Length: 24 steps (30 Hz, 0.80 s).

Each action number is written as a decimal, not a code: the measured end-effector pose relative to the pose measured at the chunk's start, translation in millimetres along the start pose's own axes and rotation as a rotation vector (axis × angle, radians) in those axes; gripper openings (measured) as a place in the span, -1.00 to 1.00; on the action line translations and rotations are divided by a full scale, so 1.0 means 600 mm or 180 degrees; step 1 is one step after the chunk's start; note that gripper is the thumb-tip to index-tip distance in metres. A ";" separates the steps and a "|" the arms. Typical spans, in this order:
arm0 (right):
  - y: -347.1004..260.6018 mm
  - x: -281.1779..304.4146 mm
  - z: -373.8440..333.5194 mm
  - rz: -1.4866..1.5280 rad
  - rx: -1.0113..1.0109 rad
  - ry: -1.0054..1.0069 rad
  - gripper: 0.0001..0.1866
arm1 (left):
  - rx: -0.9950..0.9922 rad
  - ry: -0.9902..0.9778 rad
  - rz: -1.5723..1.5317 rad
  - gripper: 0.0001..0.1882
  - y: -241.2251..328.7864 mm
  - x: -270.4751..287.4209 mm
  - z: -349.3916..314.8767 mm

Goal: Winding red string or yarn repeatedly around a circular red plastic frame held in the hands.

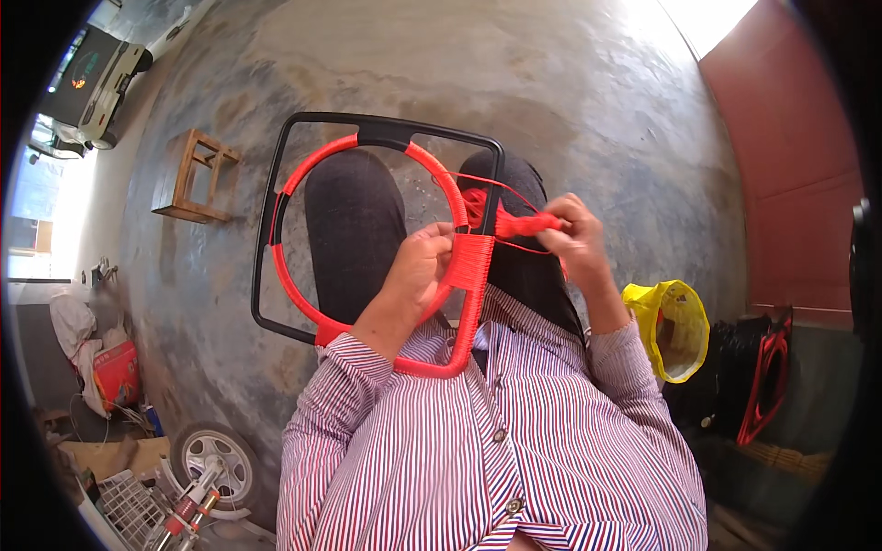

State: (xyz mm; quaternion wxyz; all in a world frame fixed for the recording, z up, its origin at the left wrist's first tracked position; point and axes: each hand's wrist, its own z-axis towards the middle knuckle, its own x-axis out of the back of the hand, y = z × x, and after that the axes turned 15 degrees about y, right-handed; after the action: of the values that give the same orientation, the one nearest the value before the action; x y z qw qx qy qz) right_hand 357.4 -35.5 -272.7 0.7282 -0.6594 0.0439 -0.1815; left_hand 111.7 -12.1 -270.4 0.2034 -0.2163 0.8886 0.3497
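Observation:
A black squared frame with a round ring inside (473,262) rests over my thighs. Red cord wraps most of the ring, the right side's lower half and part of the near edge; the far and left outer bars are bare black. My left hand (423,266) is closed on the ring's right side, beside the wrapped joint; some fingertips are hidden. Just right of the frame, my right hand (574,237) grips a bundle of red cord (525,223). Loose strands run from the bundle to the frame's right bar.
A wooden stool (195,176) lies on its side to the left. A yellow bag (640,303) stands open on the right, near black and red frames (764,381). At lower left are a wheel (216,464) and a wire basket (129,503). A vehicle (96,87) is at far left.

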 end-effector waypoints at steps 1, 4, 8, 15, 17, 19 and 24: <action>0.005 0.029 0.003 0.0416 -0.0276 -0.0039 -0.82 | -0.0013 0.0083 -0.0068 -0.77 0.000 0.000 -0.001; 0.014 0.129 0.003 0.1406 -0.0374 -0.0213 -0.72 | -0.0071 0.0066 -0.0221 -0.77 0.000 0.000 -0.002; 0.011 0.235 -0.007 0.2225 -0.0256 0.0017 -0.66 | -0.0234 -0.0059 -0.0320 -0.74 0.002 -0.014 -0.012; -0.014 0.175 -0.007 0.3222 -0.1145 0.1439 -0.70 | -0.0167 -0.0332 -0.0292 -0.76 0.002 -0.010 -0.011; 0.013 0.148 0.004 0.3271 -0.1333 0.0614 -0.71 | -0.0191 -0.0314 -0.0253 -0.77 0.000 -0.010 -0.016; 0.025 0.117 0.011 0.3167 -0.1447 0.0169 -0.73 | -0.0271 -0.0256 -0.0116 -0.78 -0.001 -0.009 -0.016; -0.041 -0.006 -0.009 0.1335 -0.1100 -0.0154 -0.78 | -0.0328 -0.0239 -0.0028 -0.78 -0.004 -0.004 -0.010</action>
State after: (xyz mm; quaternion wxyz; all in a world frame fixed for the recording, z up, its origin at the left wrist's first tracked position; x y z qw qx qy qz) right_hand 347.5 -41.1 -249.9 0.6274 -0.7545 0.1925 -0.0007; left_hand 113.4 -17.7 -266.4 0.2267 -0.2171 0.8602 0.4019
